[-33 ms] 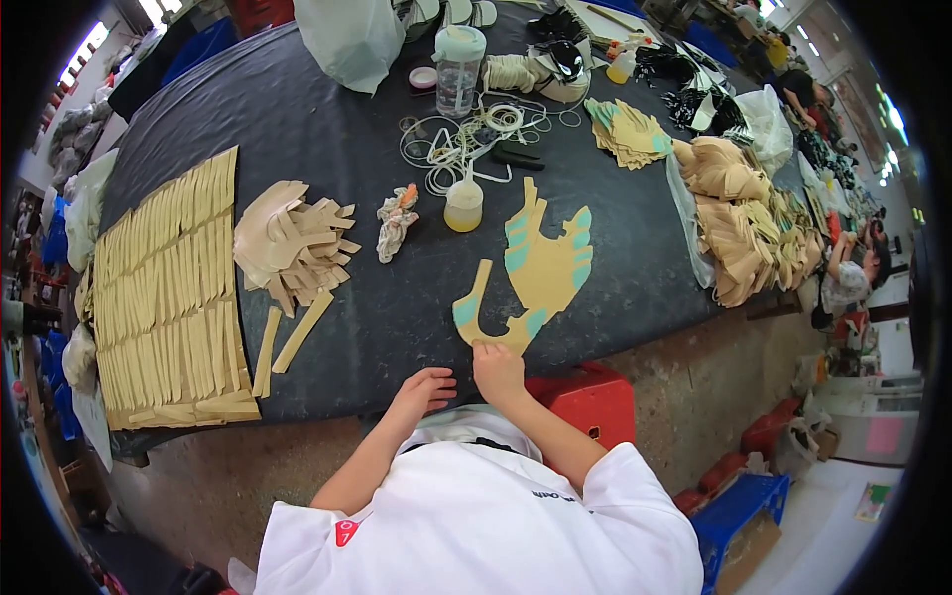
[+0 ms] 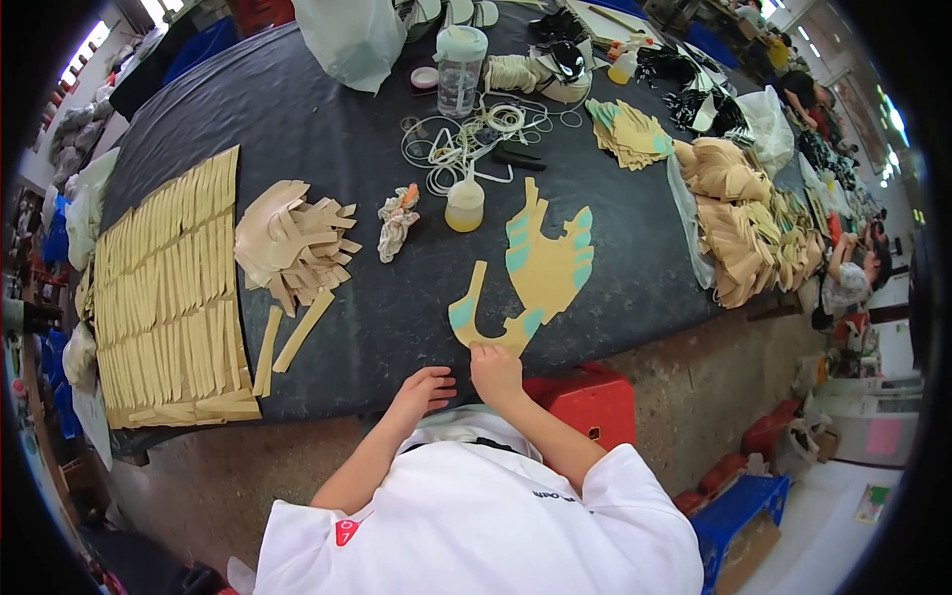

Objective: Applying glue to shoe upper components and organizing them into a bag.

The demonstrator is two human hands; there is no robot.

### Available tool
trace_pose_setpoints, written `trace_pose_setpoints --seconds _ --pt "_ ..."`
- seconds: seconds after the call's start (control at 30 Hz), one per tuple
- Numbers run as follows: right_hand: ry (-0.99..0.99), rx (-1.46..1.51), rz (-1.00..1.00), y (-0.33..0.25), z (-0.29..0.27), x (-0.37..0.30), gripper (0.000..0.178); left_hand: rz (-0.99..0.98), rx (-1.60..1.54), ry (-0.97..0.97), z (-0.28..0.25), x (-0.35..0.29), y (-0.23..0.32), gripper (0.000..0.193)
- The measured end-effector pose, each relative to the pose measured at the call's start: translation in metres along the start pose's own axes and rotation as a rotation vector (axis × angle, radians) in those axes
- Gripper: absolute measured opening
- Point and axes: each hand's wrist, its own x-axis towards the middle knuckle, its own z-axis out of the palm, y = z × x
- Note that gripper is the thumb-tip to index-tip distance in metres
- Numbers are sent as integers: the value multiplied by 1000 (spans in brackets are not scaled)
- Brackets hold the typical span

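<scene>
The dark-covered worktop [image 2: 342, 342] is strewn with cut pieces [image 2: 293, 243]. At its near edge a curved tan piece [image 2: 509, 341] is pinched between the fingers of the right hand [image 2: 496, 372]; by the left hand [image 2: 424, 392], fingers parted, nothing is held. The larger tan piece [image 2: 547, 266] could be dragged askew — the two lie so close. The white shirt [image 2: 466, 526] is marked with a red patch [image 2: 346, 533] and dark lettering [image 2: 551, 495].

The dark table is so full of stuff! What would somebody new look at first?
Probably the big patch of tan strips, lined up in rows on the left side of the dark table. Next might be the hook-shaped tan piece with green patches, pinched by the right hand near the front edge. Farther back, near the middle, lies a messy tangle of white cord.
</scene>
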Motion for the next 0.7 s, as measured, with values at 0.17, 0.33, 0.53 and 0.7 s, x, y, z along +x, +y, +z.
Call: trace_pose_setpoints --seconds 0.17,0.33,0.53,0.7 --pt "-23 24 -13 -4 12 -1 9 -57 -110 34 -5 9 -7 34" --pt "3 -29 -62 -13 18 -1 6 -54 -96 17 -4 9 -8 35" --pt "-83 -217 -170 -25 23 17 10 -70 -78 3 0 9 -7 33" --pt "-210 -361 -148 -30 29 35 10 -132 -95 17 5 10 -5 30"
